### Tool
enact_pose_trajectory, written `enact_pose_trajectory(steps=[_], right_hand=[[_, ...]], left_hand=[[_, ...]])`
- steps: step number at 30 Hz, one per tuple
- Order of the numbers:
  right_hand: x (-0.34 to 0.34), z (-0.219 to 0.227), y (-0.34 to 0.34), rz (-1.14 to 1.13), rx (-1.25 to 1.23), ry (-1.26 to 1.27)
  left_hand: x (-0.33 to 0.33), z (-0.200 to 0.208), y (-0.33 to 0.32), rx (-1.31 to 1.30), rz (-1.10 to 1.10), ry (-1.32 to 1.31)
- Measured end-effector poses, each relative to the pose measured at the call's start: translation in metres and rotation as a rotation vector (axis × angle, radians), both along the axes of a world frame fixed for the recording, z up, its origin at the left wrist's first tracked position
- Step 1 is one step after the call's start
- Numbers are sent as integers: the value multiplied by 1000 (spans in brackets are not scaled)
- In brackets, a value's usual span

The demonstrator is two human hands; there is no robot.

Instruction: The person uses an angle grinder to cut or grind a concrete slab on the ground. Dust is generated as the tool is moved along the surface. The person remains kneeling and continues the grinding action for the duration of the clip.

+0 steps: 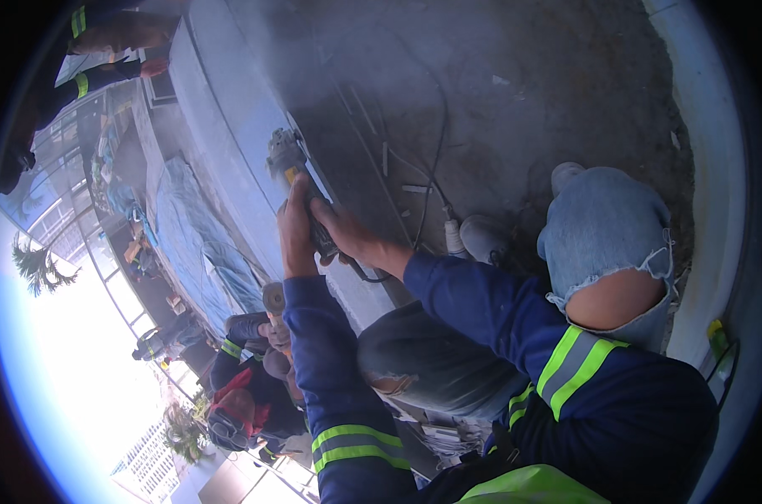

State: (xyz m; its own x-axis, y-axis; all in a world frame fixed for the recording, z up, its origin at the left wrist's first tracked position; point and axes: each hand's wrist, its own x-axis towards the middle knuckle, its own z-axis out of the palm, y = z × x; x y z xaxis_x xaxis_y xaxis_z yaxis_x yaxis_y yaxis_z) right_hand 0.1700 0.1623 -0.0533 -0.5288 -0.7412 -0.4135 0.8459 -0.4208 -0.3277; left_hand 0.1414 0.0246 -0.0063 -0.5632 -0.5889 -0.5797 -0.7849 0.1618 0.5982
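Head view, left to right: a co-worker in a dark jacket with reflective bands works lower down beside the ledge, holding a second power tool; keep that person's hands apart from the wearer's. Next, the left hand, fingers wrapped closed around the body of the angle grinder. The grinder's long axis runs up and to the left from both hands, roughly along the concrete ledge edge, with the disc guard head at the far end, touching or just above the edge; dust haze hides the contact. The right hand sits just behind and right of the left, closed on the rear handle, power cable trailing off over the concrete slab. Left hand is nearer the head, right hand nearer the tail. Both forearms in blue sleeves come in from the lower edge. Far right, the wearer's knee shows through torn jeans, well apart from the tool.
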Motion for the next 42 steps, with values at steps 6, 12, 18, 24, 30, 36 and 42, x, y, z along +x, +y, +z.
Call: enact_pose_trajectory(steps=[6, 12, 18, 24, 30, 36, 42], right_hand=[[-2, -9, -10, -11, 0, -6], [-8, -9, -10, 71, 8, 3], [-7, 0, 2, 66, 7, -6], [-5, 4, 7, 63, 7, 20], [-4, 4, 8, 81, 24, 17], [-1, -5, -3, 38, -1, 23], [-4, -12, -10, 37, -18, 36]], left_hand=[[-2, -10, -9, 43, 6, 5], [-7, -9, -9, 74, 17, 12], [-4, -5, -7, 31, 31, -27], [-1, 0, 0, -16, 6, -19], [0, 7, 9, 8, 31, -2], [2, -1, -2, 25, 9, -4], [-1, -11, -9, 19, 8, 9]])
